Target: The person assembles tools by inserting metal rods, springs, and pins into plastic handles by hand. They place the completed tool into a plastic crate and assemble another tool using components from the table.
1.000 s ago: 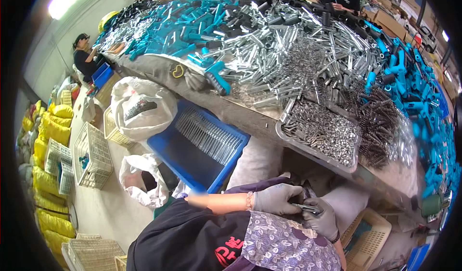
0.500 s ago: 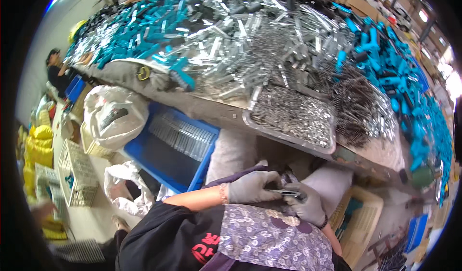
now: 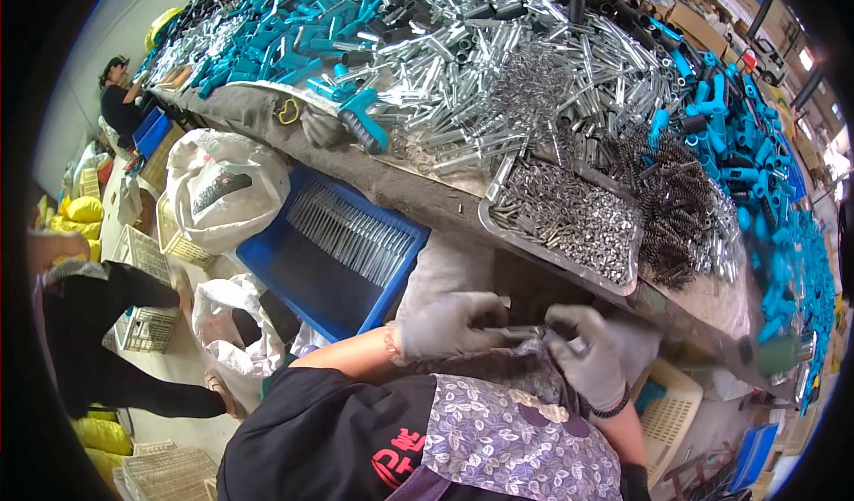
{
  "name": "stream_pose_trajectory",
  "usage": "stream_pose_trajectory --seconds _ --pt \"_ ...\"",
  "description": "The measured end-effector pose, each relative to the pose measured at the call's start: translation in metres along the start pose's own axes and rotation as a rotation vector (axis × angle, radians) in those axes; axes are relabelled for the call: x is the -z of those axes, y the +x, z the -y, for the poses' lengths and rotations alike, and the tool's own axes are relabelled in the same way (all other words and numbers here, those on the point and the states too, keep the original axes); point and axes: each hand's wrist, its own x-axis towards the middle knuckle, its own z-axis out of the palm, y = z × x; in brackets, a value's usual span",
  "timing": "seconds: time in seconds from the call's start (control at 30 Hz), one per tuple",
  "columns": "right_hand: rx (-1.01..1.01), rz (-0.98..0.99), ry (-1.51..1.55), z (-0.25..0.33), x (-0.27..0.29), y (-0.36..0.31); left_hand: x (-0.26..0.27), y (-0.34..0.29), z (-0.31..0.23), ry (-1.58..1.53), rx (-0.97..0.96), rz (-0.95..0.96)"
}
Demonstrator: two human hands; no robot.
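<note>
While the left hand (image 3: 454, 325), in a grey glove, pinches one end of a slim metal piece (image 3: 514, 332) between thumb and fingers, the right hand (image 3: 585, 355), gloved alike, has its fingers curled around the other end, though blur makes it impossible to tell how firmly it grips. The hands are slightly apart, with the piece bridging the gap, above a dark grey cloth (image 3: 525, 372) and in front of the wearer's floral apron (image 3: 525, 439). Ahead of the hands runs the near edge of a table (image 3: 722, 307), where a clear tray (image 3: 495, 220) holds many small metal parts (image 3: 569, 225). Dark coiled springs (image 3: 667, 221) lie just right of that tray, and teal handles (image 3: 783, 163) are heaped farther out to the right. Shiny metal tubes (image 3: 445, 74) spread across the table well beyond the hands. To the left of the left hand and a little forward, a blue bin (image 3: 311, 274) carries a row of thin metal rods (image 3: 351, 234); a white sack (image 3: 253, 221) stands past it. Near the right forearm, on its outer side, sits a cream basket (image 3: 672, 412). Far to the left of both hands appear someone's dark trousers (image 3: 98, 332).
</note>
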Motion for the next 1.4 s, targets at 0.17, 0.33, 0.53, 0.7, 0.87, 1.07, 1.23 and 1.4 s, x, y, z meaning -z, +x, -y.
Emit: stream_pose_trajectory --seconds 0.17,0.33,0.53,0.7,0.87,1.07,1.23,1.4 --pt "0.454 0.038 -0.284 0.054 -0.016 0.118 0.026 -0.024 0.031 -0.248 0.209 -0.278" --pt "0.334 0.115 -0.913 0.093 -0.108 0.237 0.042 -0.041 0.03 -0.462 0.351 -0.407" --pt "0.084 0.193 -1.037 0.095 -0.157 0.282 0.07 -0.063 0.032 -0.478 0.337 -0.643" --pt "0.089 0.098 -1.049 0.093 -0.17 0.286 0.081 -0.068 0.038 -0.468 0.385 -0.66" --pt "0.102 0.199 -0.857 0.111 -0.127 0.278 0.084 -0.062 0.043 -0.541 0.334 -0.776" --pt "0.14 -0.037 -0.603 0.103 0.016 0.211 0.082 -0.062 0.049 -0.562 0.323 -0.689" --pt "0.044 0.043 -0.767 -0.003 0.067 0.167 0.07 -0.05 0.043 -0.607 0.344 -0.555" --pt "-0.087 -0.165 -0.308 -0.015 0.081 0.151 0.058 -0.027 0.032 -0.614 0.296 -0.467"
